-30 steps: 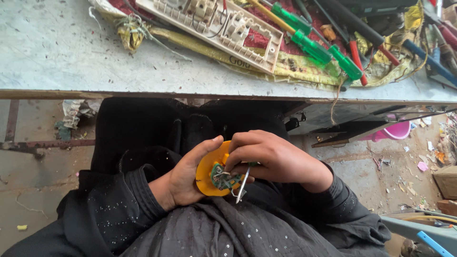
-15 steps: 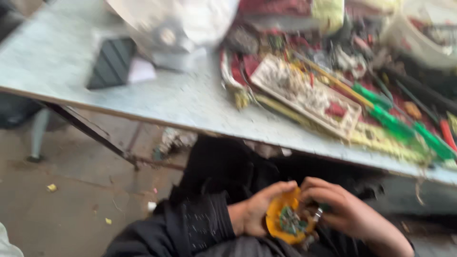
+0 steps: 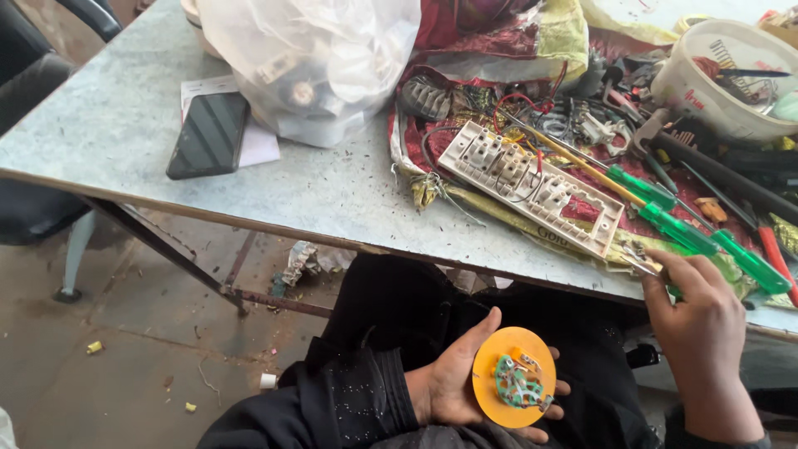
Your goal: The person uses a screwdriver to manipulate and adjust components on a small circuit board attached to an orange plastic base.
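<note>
My left hand (image 3: 453, 382) rests over my lap and cups a round orange disc (image 3: 514, 377) with a small green circuit part and metal contacts on its face. My right hand (image 3: 702, 324) has reached up to the table's front edge, fingers pinched on a small metal tool (image 3: 638, 259) beside the green-handled screwdrivers (image 3: 682, 229). A white switch plate (image 3: 532, 185) with several sockets lies on a red patterned cloth just left of that hand.
A grey table (image 3: 125, 125) carries a black phone (image 3: 208, 133) on paper, a clear plastic bag (image 3: 312, 58), tangled wires, pliers and a white tub (image 3: 727, 75) of tools. A dark chair (image 3: 33, 208) stands at left. Debris dots the concrete floor.
My right hand left the orange disc and rose to the table edge by the screwdrivers. The left hand keeps the disc in my lap. The view swung left and up.
</note>
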